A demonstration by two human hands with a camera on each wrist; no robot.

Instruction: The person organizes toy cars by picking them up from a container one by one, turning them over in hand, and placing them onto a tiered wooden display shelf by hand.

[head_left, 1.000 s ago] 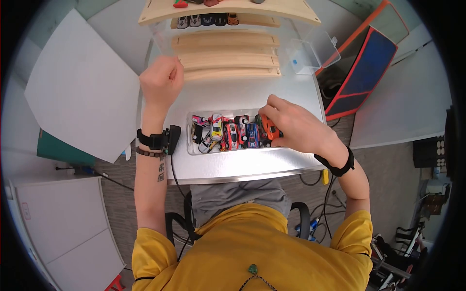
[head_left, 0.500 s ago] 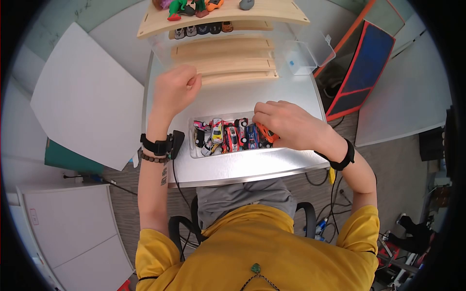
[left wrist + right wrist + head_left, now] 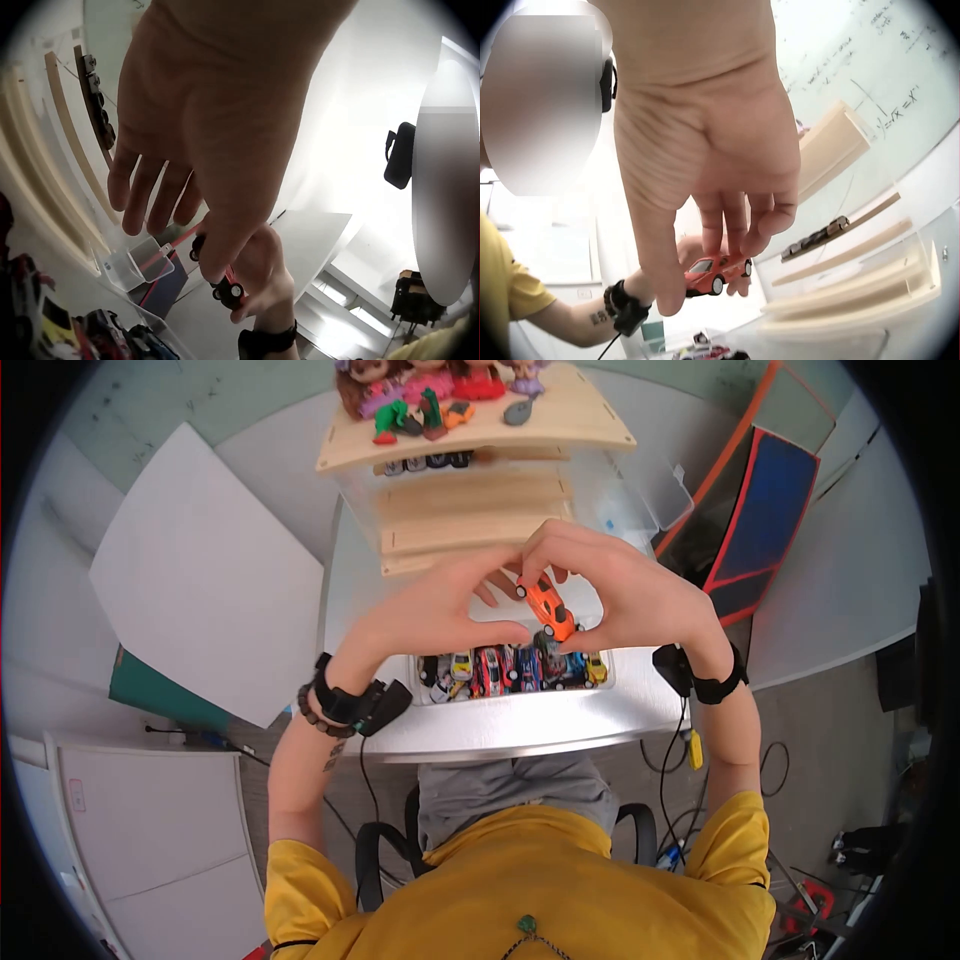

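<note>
An orange toy car (image 3: 546, 607) is pinched between the thumb and fingers of the right hand (image 3: 635, 595), above a clear tray (image 3: 480, 701) of toy cars. Beside it, the left hand (image 3: 425, 610) has its thumb and fingers spread towards the car; whether they touch it I cannot tell. In the left wrist view, the left hand (image 3: 202, 112) has extended fingers, its thumb overlapping the dark-wheeled car (image 3: 229, 292). The right wrist view shows the car (image 3: 718, 275) at the fingertips of the right hand (image 3: 712, 142), with part of the left hand behind.
Behind the hands stands a wooden tiered shelf (image 3: 470, 510), with small cars on one tier and dolls and figures on its top board (image 3: 580, 425). A clear open box (image 3: 665, 500) is at the back right. A blue panel with red edges (image 3: 755, 510) leans beyond it.
The right hand has lifted the orange car out of the tray and moved up towards the middle. The left hand has come right and opened from a fist. The head view has shifted, showing more shelf top.
</note>
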